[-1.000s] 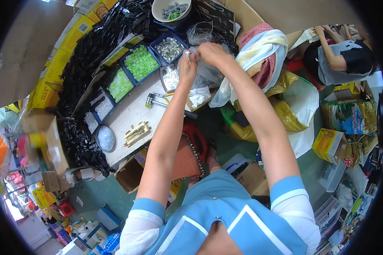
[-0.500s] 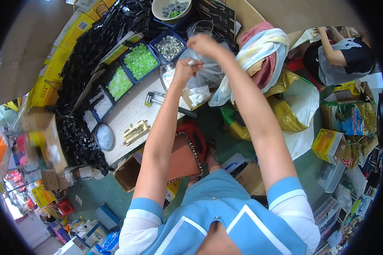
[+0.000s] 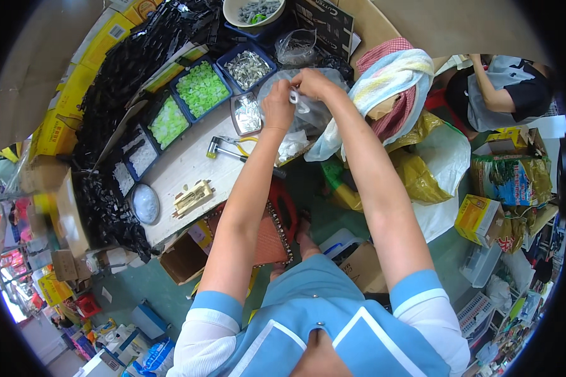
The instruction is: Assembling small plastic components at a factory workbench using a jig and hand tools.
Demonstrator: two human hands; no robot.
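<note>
A clear plastic bag [image 3: 317,116] sits at the far edge of the workbench, beside the draped towels. My left hand [image 3: 278,105] is closed in a pinch at its gathered top, where a white twisted loop of plastic shows. Close against it, my right hand [image 3: 314,85] is also closed on the bag's top. The fingertips are partly hidden behind the knuckles. Just left of my left hand lies a clear tray of silvery pieces [image 3: 246,114]. Nearer to me on the bench are a hammer [image 3: 215,147] and yellow-handled pliers [image 3: 244,146].
Blue trays of green pieces [image 3: 201,89] and metal pieces [image 3: 248,68] line the bench's back. Black strips [image 3: 129,66] are heaped behind. Rolled towels [image 3: 393,88] stand right of the bag. A red-seated stool [image 3: 267,235] is below. Another person [image 3: 503,94] sits at far right.
My right hand has come down to meet my left at the bag's top. My left hand has turned slightly. The whole view has shifted a little.
</note>
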